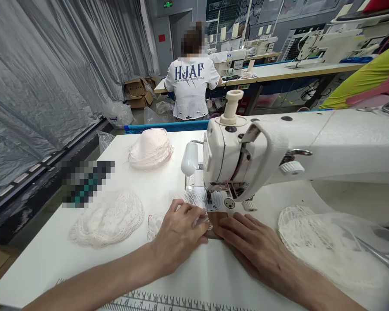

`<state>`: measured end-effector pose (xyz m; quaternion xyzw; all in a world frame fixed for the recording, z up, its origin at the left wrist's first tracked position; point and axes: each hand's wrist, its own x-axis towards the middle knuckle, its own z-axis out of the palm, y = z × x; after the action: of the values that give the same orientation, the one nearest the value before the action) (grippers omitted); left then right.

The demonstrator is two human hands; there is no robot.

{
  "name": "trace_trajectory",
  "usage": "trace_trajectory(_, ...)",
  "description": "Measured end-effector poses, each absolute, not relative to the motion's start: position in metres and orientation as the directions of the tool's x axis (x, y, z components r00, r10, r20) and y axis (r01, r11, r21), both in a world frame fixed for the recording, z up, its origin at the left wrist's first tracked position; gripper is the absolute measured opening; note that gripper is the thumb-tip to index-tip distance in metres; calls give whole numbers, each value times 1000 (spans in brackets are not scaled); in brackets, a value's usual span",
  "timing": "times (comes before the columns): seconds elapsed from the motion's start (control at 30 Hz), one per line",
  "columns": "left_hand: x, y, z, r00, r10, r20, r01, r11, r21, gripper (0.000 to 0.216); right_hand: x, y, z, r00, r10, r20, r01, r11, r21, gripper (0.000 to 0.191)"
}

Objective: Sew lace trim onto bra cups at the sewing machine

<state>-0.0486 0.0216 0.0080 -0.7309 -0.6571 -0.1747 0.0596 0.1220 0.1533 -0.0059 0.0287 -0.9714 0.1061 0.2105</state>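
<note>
Just in front of the needle of the white sewing machine (233, 151), my left hand (181, 229) bends its fingers over a piece of white lace (154, 224). The lace spreads from under the fingers to the left and up to the presser foot (209, 196). My right hand (251, 242) is closed at the edge of a flat brown piece (218, 218), its fingers together and pressing it to the table. The thumb of that hand is hidden. Between the two hands, the brown piece meets the edge of the lace.
Stacked lace pieces (112, 220) lie left, and pale pink cup-shaped pieces (151, 149) behind them. More white lace and mesh (311, 237) lies right, beside a metal tool (379, 257). A ruler scale (155, 300) runs along the front edge. Ahead, a person (192, 82) sits at another machine.
</note>
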Motion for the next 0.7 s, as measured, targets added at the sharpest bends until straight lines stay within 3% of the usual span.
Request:
trace_trajectory(0.13, -50, 23, 4, 22, 908, 419, 967, -126, 220, 20, 121, 154, -8, -910, -11, 414, -90, 981, -172, 24)
trace_trajectory(0.27, -51, 25, 10, -21, 913, 408, 936, -125, 328, 18, 121, 153, -8, -907, -6, 421, -80, 984, -159, 23)
trace_trajectory(0.5, -48, 23, 11, 32, 902, 430, 969, -133, 208, 18, 120, 152, -1, -911, -58, 408, -112, 988, -110, 32)
trace_trajectory(0.7, -51, 23, 11, 21, 914, 405, 961, -130, 245, 19, 120, 151, -2, -908, -46, 416, -113, 984, -138, 23)
